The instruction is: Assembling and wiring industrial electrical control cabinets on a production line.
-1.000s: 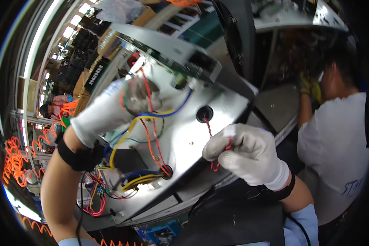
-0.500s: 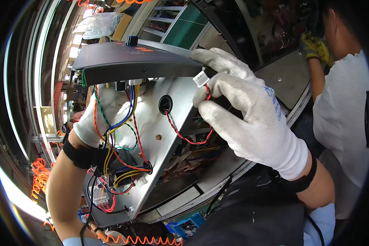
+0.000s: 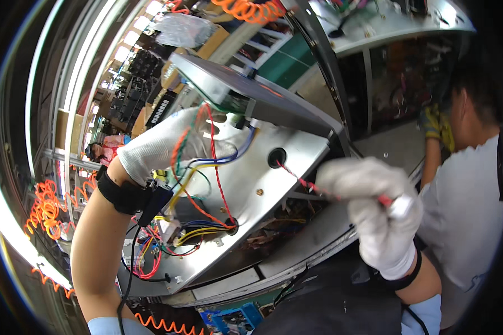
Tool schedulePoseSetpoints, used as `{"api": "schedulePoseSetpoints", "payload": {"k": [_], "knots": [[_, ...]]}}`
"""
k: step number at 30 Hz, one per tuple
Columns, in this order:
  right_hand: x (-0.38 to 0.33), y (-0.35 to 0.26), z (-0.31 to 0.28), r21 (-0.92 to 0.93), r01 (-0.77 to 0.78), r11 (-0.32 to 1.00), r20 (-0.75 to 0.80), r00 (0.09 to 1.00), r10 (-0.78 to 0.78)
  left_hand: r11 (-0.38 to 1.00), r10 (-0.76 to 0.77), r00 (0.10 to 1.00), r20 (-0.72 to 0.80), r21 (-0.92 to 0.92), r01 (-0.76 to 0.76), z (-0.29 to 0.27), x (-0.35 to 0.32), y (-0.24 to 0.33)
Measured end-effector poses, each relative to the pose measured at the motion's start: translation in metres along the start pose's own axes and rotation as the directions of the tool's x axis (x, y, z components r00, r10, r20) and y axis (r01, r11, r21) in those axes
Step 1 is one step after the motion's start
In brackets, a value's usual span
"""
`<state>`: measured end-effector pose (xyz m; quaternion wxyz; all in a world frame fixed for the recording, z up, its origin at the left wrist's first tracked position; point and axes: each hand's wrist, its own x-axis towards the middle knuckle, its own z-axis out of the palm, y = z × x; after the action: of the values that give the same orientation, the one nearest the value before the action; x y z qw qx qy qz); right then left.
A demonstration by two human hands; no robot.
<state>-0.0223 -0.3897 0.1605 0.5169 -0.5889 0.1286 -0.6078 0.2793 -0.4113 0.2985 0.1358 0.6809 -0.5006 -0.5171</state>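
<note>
The blurred right hand has moved away from the panel, fingers gripping the red-black wire; whether the left hand, beside the panel, grips anything, I cannot tell.

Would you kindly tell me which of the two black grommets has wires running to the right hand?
The upper grommet, passing only the twisted red-and-black wires; the lower grommet carries blue, yellow and red wires.

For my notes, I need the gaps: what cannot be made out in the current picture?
Head view:
- White connector: its openings, smeared by motion blur.
- Right hand: separate fingers, blurred likewise.
- Left hand: its grip, partly covered by wires.
- Co-worker's yellow glove: anything held, too small and dark.
</note>
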Motion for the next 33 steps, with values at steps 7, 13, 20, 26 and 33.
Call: {"api": "schedulePoseSetpoints", "payload": {"k": [7, 13, 20, 26, 33], "knots": [[0.032, -0.008, 0.038, -0.849, 0.333, 0.41, 0.445, 0.87, 0.214, 0.802, 0.134, 0.985, 0.109, 0.572, -0.172, -0.002, 0.002, 0.002], [0.037, 0.033, 0.077, -0.901, 0.352, 0.252, 0.423, 0.841, 0.338, 0.738, 0.218, 0.955, 0.201, 0.607, -0.296, -0.003, 0.013, -0.003], [0.052, 0.044, 0.109, -0.962, 0.22, 0.16, 0.261, 0.913, 0.313, 0.604, 0.54, 0.719, 0.437, 0.394, -0.693, -0.015, 0.047, -0.041], [0.053, 0.002, 0.098, -0.81, 0.312, 0.497, 0.445, 0.879, 0.173, 0.884, 0.297, 0.955, -0.029, 0.386, -0.263, -0.02, 0.039, -0.036], [0.035, -0.033, 0.04, -0.737, 0.425, 0.526, 0.346, 0.905, -0.247, 0.869, 0.326, 0.897, -0.297, -0.279, -0.408, -0.015, 0.049, -0.026]]}}
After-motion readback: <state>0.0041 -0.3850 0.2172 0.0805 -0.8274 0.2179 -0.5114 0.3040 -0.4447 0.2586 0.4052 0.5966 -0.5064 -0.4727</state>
